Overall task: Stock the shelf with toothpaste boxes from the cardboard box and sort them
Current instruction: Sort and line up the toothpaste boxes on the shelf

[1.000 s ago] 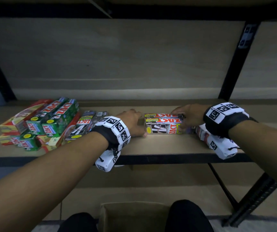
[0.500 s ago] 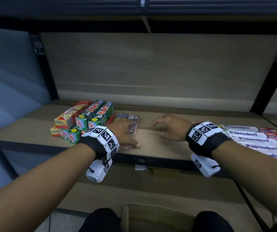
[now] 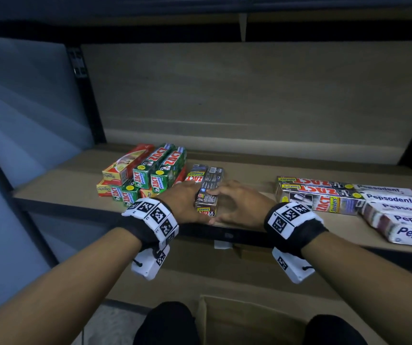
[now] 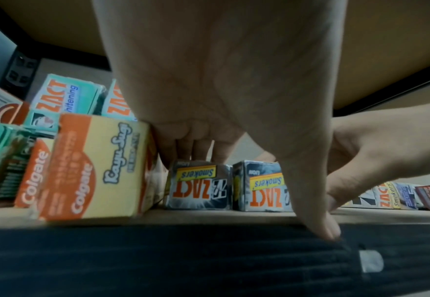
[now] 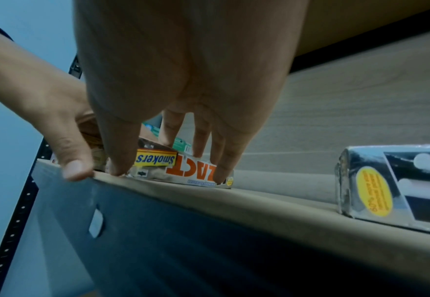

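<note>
Flanking two Zact Smokers boxes [image 3: 206, 192] at the shelf [image 3: 262, 220] edge, left hand [image 3: 183, 199] and right hand [image 3: 239, 205] press straight-fingered.

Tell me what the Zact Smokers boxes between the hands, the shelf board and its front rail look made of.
Zact Smokers boxes: printed cardboard, glossy and silvery; sharp folded edges and sheen show at the ends.
Shelf board: likely laminated particleboard, matte tan with faint wood grain.
Front rail: looks like painted metal, dark and matte, with a punched slot.
</note>
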`<state>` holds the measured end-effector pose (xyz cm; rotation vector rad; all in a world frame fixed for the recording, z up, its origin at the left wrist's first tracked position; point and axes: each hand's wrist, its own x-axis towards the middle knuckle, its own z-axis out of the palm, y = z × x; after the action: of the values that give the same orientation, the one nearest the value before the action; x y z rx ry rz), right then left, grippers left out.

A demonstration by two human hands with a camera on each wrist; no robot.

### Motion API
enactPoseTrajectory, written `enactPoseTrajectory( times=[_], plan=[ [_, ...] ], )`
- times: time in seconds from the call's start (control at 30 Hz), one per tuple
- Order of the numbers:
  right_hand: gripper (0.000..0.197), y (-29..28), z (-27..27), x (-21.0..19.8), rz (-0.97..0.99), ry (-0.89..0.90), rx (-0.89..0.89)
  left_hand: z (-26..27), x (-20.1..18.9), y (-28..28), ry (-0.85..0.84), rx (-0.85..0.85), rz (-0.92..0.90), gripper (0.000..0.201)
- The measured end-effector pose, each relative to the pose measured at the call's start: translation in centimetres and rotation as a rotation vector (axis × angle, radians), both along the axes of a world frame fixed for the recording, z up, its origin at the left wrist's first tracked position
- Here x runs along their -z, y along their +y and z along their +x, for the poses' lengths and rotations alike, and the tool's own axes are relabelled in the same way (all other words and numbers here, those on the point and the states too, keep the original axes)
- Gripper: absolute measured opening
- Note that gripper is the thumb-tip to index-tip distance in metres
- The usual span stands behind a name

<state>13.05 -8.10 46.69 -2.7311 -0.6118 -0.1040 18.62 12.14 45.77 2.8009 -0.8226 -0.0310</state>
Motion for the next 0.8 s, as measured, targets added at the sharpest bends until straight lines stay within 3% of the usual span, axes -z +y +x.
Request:
enactPoseTrajectory(
  times=[0.17, 0.3, 0.47, 0.63, 0.8],
  plan=[
    [0.068, -0.6, -0.2, 0.1, -0.004, -0.043, -0.003, -0.6, -0.2, 0.1, 0.010, 0.035, 0.004, 0.104],
    [0.078, -1.6, -0.7, 0.6, -0.025, -0.021, 0.004, -1.3, 0.1, 0.7, -0.063, 0.075, 0.062, 0.110],
    [0.075, -3.2, -2.3, 1.2, -0.060, -0.061, -0.007, -2.8, 0.4, 0.7, -0.186, 0.209, -0.024, 0.075],
    [0.059, -5.4, -4.2, 1.7, -0.062, -0.182, -0.061, -3.8, 1.8, 0.9, -0.215, 0.268, -0.112, 0.069],
    [0.052, -7.6, -6.4, 1.2, -0.072, -0.188, -0.133, -5.0, 2.0, 0.4, -0.289, 0.386, -0.192, 0.052]
  ],
)
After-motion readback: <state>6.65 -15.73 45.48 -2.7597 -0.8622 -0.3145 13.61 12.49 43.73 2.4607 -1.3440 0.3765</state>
